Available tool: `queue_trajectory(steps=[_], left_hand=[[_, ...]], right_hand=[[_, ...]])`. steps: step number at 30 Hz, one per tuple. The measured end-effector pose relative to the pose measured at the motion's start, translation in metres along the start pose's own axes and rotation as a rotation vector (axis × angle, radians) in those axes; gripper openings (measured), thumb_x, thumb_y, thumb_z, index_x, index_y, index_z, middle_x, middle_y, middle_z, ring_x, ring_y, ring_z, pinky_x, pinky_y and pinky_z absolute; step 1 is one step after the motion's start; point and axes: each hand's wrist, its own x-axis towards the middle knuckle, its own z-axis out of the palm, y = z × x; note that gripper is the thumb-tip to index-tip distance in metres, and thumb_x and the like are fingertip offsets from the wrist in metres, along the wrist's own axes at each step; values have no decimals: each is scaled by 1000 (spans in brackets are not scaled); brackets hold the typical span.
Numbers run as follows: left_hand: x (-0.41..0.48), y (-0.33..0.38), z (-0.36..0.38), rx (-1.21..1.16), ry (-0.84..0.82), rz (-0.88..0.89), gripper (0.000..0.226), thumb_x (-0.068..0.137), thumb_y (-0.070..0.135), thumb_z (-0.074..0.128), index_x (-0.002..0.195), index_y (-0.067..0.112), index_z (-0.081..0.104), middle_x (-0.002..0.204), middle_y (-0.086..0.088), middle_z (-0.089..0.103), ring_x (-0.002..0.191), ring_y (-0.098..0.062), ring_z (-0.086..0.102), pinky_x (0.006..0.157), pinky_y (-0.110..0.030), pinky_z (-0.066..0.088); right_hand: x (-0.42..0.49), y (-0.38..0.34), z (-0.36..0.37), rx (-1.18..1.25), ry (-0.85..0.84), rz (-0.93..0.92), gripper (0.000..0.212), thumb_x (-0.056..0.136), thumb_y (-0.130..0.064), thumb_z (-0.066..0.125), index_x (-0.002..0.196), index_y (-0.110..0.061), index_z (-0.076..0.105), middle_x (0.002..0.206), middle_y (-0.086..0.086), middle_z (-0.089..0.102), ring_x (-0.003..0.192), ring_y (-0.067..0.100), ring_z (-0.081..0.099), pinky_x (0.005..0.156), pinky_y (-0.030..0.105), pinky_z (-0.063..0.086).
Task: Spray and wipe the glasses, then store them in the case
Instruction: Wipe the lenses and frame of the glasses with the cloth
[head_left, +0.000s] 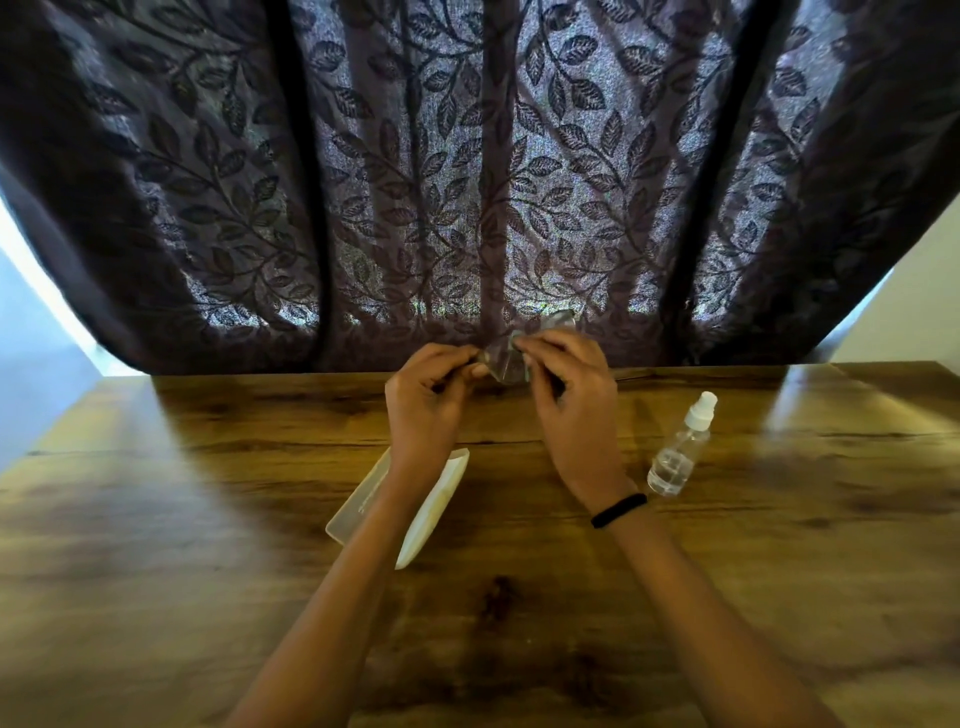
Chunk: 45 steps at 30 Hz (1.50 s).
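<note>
Both hands are raised over the far part of the wooden table (519, 597), fingers pinched together. Between them is a small grey cleaning cloth (506, 361), crumpled, with a corner sticking up behind my right hand (571, 395). The cloth is wrapped around the glasses, which are almost wholly hidden by it and by my fingers. My left hand (428, 397) pinches the bundle from the left. A pale open glasses case (439, 501) lies on the table under my left forearm, which hides part of it. To the right of my right wrist, a clear spray bottle (675, 452) with a white cap stands on the table.
A dark curtain (467, 182) with a leaf pattern hangs right behind the table's far edge, just beyond my hands. A black band circles my right wrist. Light walls show at both sides.
</note>
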Motion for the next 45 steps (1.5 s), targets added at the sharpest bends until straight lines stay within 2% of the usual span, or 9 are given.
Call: queue_trajectory(steps=[3,6,10,13,19,23,30,40,45], left_hand=[[1,4,1,26,-10,25,17,76,-6,63,91,0,69,83,-3,63,72,2,58,69,-9,47],[4,6,-1,30,-24,61,19,76,-8,61,91,0,69,83,-3,62,74,-1,57,67,-11,47],[3,6,-2,16,-2,35,17,77,-7,64,92,-1,69,84,-4,63,74,-10,60,69,-19,52],[2,6,-1,-13,-5,3,17,77,-6,64,93,-1,69,84,-3,62,75,-5,60,69,-22,54],[3,4,1,17,-2,67,18,76,-8,63,91,-1,69,84,-7,64,75,-6,59,69,-15,50],[3,1,0,21,32,67,20,76,-9,63,91,1,69,84,-2,63,72,-3,60,70,-15,51],[2,-1,-1,-42,36,0,15,78,-5,64,92,0,69,82,-4,63,72,-21,63,66,-42,56],[2,0,1,-85,13,5,19,79,-4,64,96,3,68,82,3,62,71,-8,60,65,-20,53],[2,0,-1,-74,41,7,20,79,-4,64,97,3,67,82,6,61,73,-10,62,66,-29,56]], right_hand=[[-5,-11,4,-21,-21,-104,24,84,2,59,107,-3,66,103,12,64,97,25,55,89,23,42],[-7,-12,4,-36,-27,-170,26,84,3,58,109,-3,64,104,12,64,99,22,51,89,23,42],[-2,-1,-2,-51,23,-56,25,85,2,58,108,-3,65,105,14,64,101,23,52,86,28,45],[2,5,-5,-26,51,24,22,86,0,57,105,-2,67,104,15,65,98,27,55,84,27,44],[-6,-8,1,-38,-2,-150,25,84,3,58,107,-3,65,104,12,64,99,18,49,87,23,42],[-12,-11,3,-30,5,-160,25,85,3,58,108,-4,66,103,12,64,97,15,47,86,18,39],[-21,0,-4,-55,-37,-117,23,85,2,59,105,-2,66,101,13,65,92,24,55,80,24,44],[-2,12,-9,-43,52,-34,22,85,2,57,105,-1,67,100,16,65,93,29,57,82,22,39],[-22,0,-3,9,33,-46,22,86,1,57,106,-3,66,99,12,64,90,23,56,81,20,41]])
